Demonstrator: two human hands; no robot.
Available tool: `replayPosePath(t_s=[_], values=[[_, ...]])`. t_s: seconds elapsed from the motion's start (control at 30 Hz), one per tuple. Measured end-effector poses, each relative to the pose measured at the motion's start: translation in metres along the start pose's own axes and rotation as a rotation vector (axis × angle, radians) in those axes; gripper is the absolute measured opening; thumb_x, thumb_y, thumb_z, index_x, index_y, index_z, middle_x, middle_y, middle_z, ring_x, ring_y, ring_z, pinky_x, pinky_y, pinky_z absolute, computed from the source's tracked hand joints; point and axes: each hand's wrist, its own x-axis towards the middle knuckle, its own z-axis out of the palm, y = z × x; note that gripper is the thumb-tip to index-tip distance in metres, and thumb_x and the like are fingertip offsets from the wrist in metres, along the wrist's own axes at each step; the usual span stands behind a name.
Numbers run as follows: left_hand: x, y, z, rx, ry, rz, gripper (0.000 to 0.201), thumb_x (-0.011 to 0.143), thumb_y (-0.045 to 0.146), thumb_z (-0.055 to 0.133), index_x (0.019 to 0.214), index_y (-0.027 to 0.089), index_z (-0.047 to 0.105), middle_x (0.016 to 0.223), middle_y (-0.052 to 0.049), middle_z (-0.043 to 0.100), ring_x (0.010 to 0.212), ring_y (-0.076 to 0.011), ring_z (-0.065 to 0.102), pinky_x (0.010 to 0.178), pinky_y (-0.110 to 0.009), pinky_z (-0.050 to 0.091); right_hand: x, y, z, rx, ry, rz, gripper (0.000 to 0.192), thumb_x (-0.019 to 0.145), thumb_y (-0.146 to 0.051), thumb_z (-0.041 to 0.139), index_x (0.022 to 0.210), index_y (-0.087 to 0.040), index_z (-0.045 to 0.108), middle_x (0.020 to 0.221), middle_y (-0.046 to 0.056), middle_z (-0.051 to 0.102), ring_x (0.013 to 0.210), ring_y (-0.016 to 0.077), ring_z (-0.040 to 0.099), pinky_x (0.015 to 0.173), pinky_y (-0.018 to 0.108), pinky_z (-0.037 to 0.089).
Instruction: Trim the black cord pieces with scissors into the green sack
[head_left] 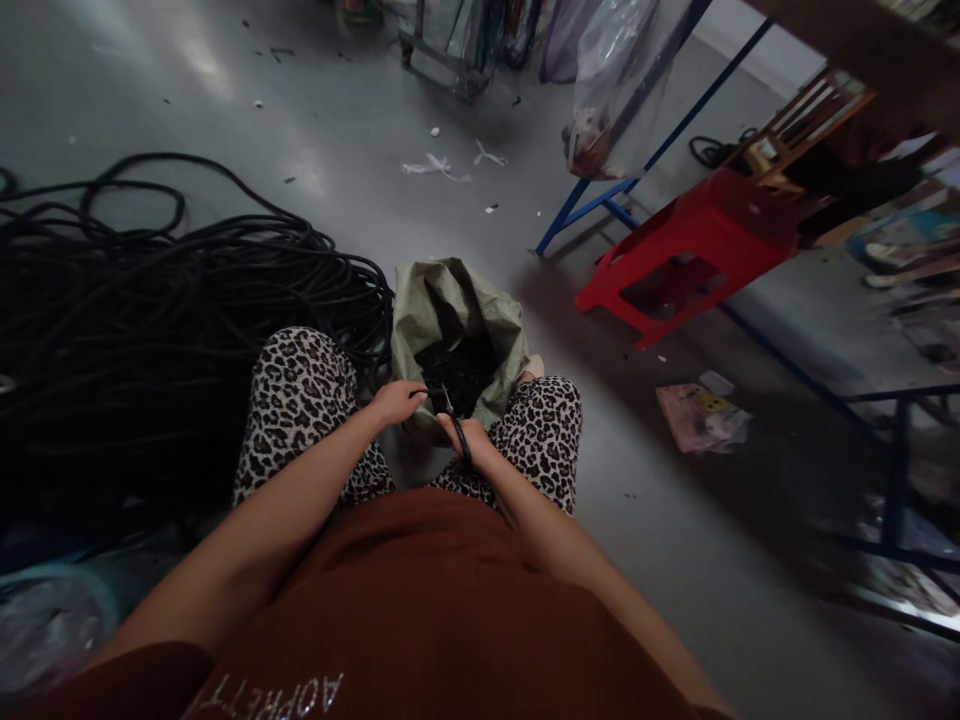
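Slender black flexible cord [427,392], so far as the dim view showed, was pinched in the left hand [400,402] over an open-topped olive-green sack [409,315]; the right hand [474,442] gripped black-handled metal scissors [449,401].

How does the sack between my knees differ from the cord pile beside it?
The sack is pale green; the cord pile is black. The sack stands open with dark pieces inside; the cord pile sprawls in loose loops. The cord pile spreads much wider than the sack. Both rest on the floor.
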Motion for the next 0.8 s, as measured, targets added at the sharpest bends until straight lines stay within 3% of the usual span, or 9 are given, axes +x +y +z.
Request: replayPosePath(t_s=[0.27,0.43,0.8], values=[[-0.001,0.002,-0.002,0.012,-0.002,-0.035,0.035,0.084,0.033,0.043,0.107,0.021,0.067,0.105,-0.003,0.069,0.097,-0.0176,0.061,0.083,-0.024,0.045,0.003,0.005,0.002,0.055,-0.013,-0.017,0.061,0.087,-0.059,0.038,0.069,-0.009,0.068,0.055,0.01,0.061,0.053,0.0179,0.062,0.051,0.022,0.043],[-0.001,0.004,-0.003,0.003,0.024,-0.044,0.034,0.084,0.032,0.045,0.107,0.023,0.067,0.107,-0.002,0.068,0.099,-0.017,0.061,0.085,-0.024,0.044,0.008,0.011,0.007,0.204,-0.016,0.069,0.065,0.082,-0.068,0.038,0.069,-0.011,0.065,0.048,0.007,0.056,0.039,0.0143,0.053,0.041,0.021,0.042],[-0.002,0.003,-0.003,-0.033,0.126,-0.107,0.037,0.084,0.033,0.046,0.115,0.021,0.062,0.117,-0.003,0.064,0.108,-0.0177,0.057,0.093,-0.025,0.042,0.007,0.008,0.011,0.342,-0.129,0.061,0.063,0.081,-0.068,0.04,0.079,-0.01,0.064,0.051,0.004,0.055,0.041,0.013,0.054,0.041,0.021,0.045]])
